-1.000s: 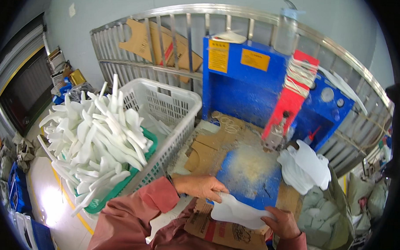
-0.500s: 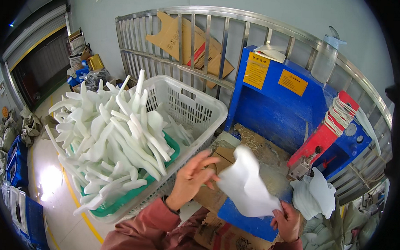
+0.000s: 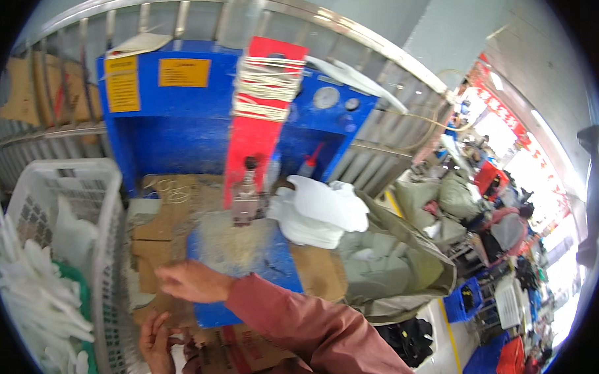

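My right hand [image 3: 194, 280], blurred, reaches leftward over the cardboard-covered bench with its fingers curled in; whatever it holds, if anything, is hidden. Lower and nearer to me is my left hand [image 3: 157, 343], fingers loosely bent and apart, with a small pale patch beside them that I cannot make out. A pile of thin, white, irregularly shaped pieces [image 3: 322, 211] lies to the right of the metal head [image 3: 245, 205] of a blue machine [image 3: 176, 143]. Long white pieces [image 3: 35, 296] heap up in the basket at the left.
A white slatted basket [image 3: 108, 200] stands left of the bench. The machine's red arm [image 3: 255, 146] is wound with cord. Pale dust covers part of the blue plate [image 3: 209, 309]. An olive sack [image 3: 402, 276] stands at right, with blue crates [image 3: 464, 301] beyond.
The view has swung right. The white piece that was in my right hand is no longer there. My right hand has crossed to the left, above my left hand.
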Tool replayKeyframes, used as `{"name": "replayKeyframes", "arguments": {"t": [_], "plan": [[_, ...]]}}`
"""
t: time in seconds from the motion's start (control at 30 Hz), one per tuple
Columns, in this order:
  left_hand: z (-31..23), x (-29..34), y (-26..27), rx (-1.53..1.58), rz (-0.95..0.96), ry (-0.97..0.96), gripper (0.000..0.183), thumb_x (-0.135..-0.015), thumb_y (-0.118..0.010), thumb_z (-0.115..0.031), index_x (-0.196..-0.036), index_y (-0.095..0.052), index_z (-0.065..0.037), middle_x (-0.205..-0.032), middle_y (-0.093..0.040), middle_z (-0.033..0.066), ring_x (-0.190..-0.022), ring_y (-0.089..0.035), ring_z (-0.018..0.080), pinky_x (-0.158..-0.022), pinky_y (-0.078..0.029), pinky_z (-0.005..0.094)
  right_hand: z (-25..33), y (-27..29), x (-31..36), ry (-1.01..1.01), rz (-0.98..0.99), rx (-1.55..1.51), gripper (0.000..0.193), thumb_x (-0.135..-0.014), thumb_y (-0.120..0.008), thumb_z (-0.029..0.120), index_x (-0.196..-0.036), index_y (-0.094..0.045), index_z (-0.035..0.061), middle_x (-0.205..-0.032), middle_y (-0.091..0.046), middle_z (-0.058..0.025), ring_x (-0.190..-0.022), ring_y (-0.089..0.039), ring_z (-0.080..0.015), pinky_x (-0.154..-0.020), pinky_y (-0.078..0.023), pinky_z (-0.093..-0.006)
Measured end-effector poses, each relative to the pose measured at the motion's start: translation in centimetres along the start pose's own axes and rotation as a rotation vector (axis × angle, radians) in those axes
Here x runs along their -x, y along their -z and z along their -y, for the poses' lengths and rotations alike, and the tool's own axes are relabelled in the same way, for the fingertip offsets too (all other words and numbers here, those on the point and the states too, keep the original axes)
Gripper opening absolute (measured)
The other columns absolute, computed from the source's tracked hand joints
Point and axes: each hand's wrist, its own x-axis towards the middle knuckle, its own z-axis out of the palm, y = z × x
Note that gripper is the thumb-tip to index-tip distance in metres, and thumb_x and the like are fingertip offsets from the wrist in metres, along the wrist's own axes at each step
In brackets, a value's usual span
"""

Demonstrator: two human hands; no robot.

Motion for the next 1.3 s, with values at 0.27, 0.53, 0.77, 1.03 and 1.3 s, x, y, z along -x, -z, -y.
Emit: {"name": "replayKeyframes", "arguments": {"t": [0.27,0.53,0.77,1.03,1.3], "plan": [[0.2,-1.3,-3.8,-0.112,0.342,0.091,0.036,-0.104,-0.065,-0.010,-0.138,-0.063,-0.002,-0.125,-0.073,0.0131,-0.089,-0.075,0.0216,-0.073,-0.060,0.0314,-4.5,11.2,21.3,-0.281,-0.862,0.723,0.049,-0.093,-0.077,0.022,-0.138,-0.064,0.0081,-0.133,-0.067,-0.0178,-0.125,-0.065,-0.0345,-0.106,-0.051,-0.0450],[-2.0,-1.7,-8.9,-0.311,0.629,0.116,0.033,-0.105,-0.060,-0.002,-0.137,-0.064,0.001,-0.127,-0.073,0.0161,-0.101,-0.075,0.0239,-0.085,-0.061,0.0353,-14.8,15.6,23.7,-0.468,-0.971,0.795,0.039,-0.094,-0.072,0.016,-0.131,-0.068,0.0067,-0.131,-0.069,-0.0155,-0.125,-0.064,-0.0345,-0.106,-0.049,-0.0472],[-3.0,-2.3,-13.0,-0.319,0.744,0.217,0.040,-0.109,-0.061,-0.017,-0.145,-0.059,0.001,-0.134,-0.069,0.0186,-0.111,-0.072,0.0273,-0.087,-0.061,0.0387,-13.2,17.1,25.3,-0.367,-1.102,0.193,0.031,-0.104,-0.063,0.016,-0.130,-0.067,0.0012,-0.128,-0.069,-0.0204,-0.116,-0.067,-0.0379,-0.101,-0.052,-0.0421],[-3.4,-2.1,-17.4,0.083,0.761,0.407,0.059,-0.106,-0.067,-0.027,-0.154,-0.046,0.000,-0.141,-0.063,0.0197,-0.122,-0.068,0.0290,-0.095,-0.059,0.0427,-3.6,8.8,27.6,-0.084,-0.891,1.057,0.040,-0.089,-0.065,0.004,-0.129,-0.073,0.0090,-0.138,-0.068,-0.0126,-0.135,-0.061,-0.0331,-0.114,-0.045,-0.0503],[-2.6,-4.3,-15.9,0.076,0.487,0.251,0.048,-0.098,-0.069,-0.005,-0.144,-0.053,-0.002,-0.133,-0.067,0.0114,-0.119,-0.067,0.0222,-0.101,-0.056,0.0376,-0.2,1.2,23.7,0.123,-0.414,0.700,0.048,-0.095,-0.064,0.020,-0.141,-0.063,0.0092,-0.154,-0.055,-0.0138,-0.150,-0.045,-0.0330,-0.122,-0.037,-0.0562]]}}
